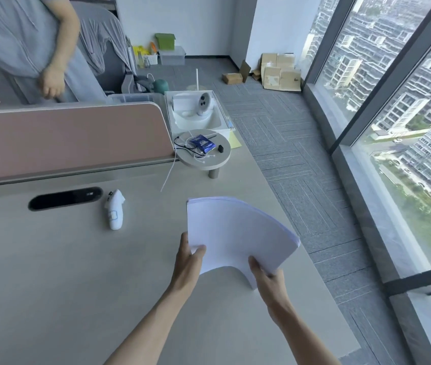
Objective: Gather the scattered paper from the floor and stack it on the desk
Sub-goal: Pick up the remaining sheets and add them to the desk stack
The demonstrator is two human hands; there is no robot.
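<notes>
A thick stack of white paper (235, 233) hangs above the right part of the beige desk (64, 272), its near edge bowed upward. My left hand (189, 259) grips the stack's near left corner, thumb on top. My right hand (268, 277) grips the near right corner. The stack's far edge points toward the desk's right side, and part of the stack overhangs the desk edge above the grey carpet. No loose sheets show on the visible floor.
A white handheld controller (115, 213) lies left of the stack near a black cable slot (65, 198). A round stand (205, 154) with cables and a blue packet, a white box (196, 111), a pink divider (69, 135), another person (24, 35) behind it, windows right.
</notes>
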